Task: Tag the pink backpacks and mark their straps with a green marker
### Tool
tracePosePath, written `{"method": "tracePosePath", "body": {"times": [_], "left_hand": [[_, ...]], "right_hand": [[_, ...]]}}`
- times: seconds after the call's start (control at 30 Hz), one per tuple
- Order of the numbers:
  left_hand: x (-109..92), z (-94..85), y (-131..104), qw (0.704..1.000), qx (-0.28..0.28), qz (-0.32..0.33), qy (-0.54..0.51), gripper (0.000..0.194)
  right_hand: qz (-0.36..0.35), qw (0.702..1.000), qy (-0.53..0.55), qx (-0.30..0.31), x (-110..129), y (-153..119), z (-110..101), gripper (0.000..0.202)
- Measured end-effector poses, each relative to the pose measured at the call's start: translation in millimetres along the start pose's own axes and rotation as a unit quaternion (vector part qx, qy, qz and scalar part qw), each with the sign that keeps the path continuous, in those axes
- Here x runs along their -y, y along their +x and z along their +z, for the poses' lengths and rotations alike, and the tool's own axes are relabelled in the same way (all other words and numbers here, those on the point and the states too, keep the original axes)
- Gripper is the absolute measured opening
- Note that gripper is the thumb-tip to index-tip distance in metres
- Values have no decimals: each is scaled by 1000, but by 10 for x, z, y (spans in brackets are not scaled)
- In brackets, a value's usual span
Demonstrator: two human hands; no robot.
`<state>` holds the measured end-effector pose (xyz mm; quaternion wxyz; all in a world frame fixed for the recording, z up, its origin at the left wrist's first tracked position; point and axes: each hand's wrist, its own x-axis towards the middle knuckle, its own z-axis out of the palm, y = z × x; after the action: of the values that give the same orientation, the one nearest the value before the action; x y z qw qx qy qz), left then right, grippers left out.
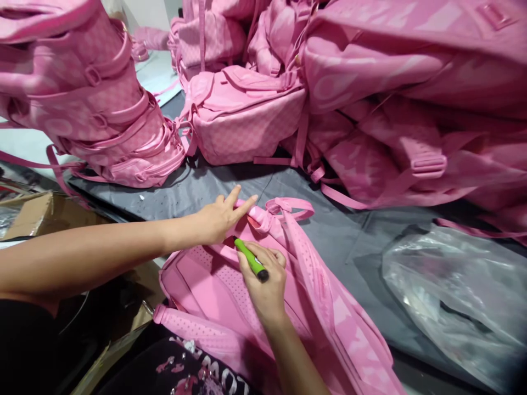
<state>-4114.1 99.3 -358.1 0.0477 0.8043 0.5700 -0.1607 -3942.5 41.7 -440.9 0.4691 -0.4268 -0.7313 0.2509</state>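
Note:
A pink backpack (220,299) with dotted mesh padding lies in front of me, its back panel facing up. My right hand (265,280) grips a green marker (252,259) with a black end. The marker's other end points at the backpack near its upper edge. Just beyond it, my left hand (220,216) rests on that edge with fingers stretched apart; its thumb is hidden. A looped pink strap (296,207) sits to the right of my left hand.
A tall stack of pink backpacks (94,93) stands at the left. Another pink bag (247,120) is at the back, with a large pile of bags (411,82) on the right. Clear plastic (457,296) lies on the dark-covered table (349,258). A cardboard box (37,216) is at far left.

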Motion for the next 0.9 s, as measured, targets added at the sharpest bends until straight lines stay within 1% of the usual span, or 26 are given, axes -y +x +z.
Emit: {"method": "tracePosePath", "body": {"times": [0.1, 0.2, 0.23, 0.27, 0.33, 0.4, 0.43, 0.5, 0.6, 0.63, 0.67, 0.7, 0.73, 0.8, 0.83, 0.9], "left_hand": [[13, -58, -4, 999, 29, 2, -17, 113], [34, -87, -1, 999, 39, 3, -34, 118], [43, -88, 2, 998, 37, 7, -42, 118], [53, -85, 6, 998, 35, 11, -49, 116], [74, -71, 15, 997, 33, 20, -61, 114], [90, -46, 21, 997, 28, 19, -66, 114], [96, -30, 21, 997, 22, 17, -67, 115], [104, 4, 14, 997, 8, 19, -72, 118], [107, 53, -6, 996, -11, 22, -84, 117], [108, 69, -11, 996, -20, 22, -88, 114], [110, 86, -14, 995, -30, 20, -92, 111], [116, 105, -14, 994, -41, 18, -97, 108], [124, 126, -11, 993, -51, 16, -104, 106], [146, 164, 3, 990, -63, 10, -124, 107], [156, 177, 12, 989, -63, 6, -134, 108], [160, 178, 29, 988, -51, -1, -145, 109]], "right_hand": [[-10, 1000, -6, 9, 23, 11, -56, 15], [-18, 998, -14, 62, 29, 39, -131, 9], [-24, 997, -10, 71, 24, 54, -162, 10], [-37, 997, -2, 65, 18, 74, -196, 14], [-84, 996, -5, 24, 0, 132, -269, 31], [-136, 990, -42, -12, -22, 218, -337, 47], [-157, 985, -65, -14, -34, 272, -360, 51], [-190, 976, -103, 11, -62, 391, -369, 46], [-230, 955, -164, 91, -103, 576, -258, 28], [-235, 947, -187, 118, -111, 633, -192, 23], [-232, 940, -206, 145, -115, 687, -117, 22], [-224, 934, -222, 167, -114, 736, -40, 29], [-215, 930, -235, 183, -110, 779, 33, 41], [-194, 927, -251, 199, -95, 845, 151, 63], [-183, 928, -254, 203, -87, 866, 188, 69], [-165, 934, -243, 204, -77, 879, 218, 68]]}}
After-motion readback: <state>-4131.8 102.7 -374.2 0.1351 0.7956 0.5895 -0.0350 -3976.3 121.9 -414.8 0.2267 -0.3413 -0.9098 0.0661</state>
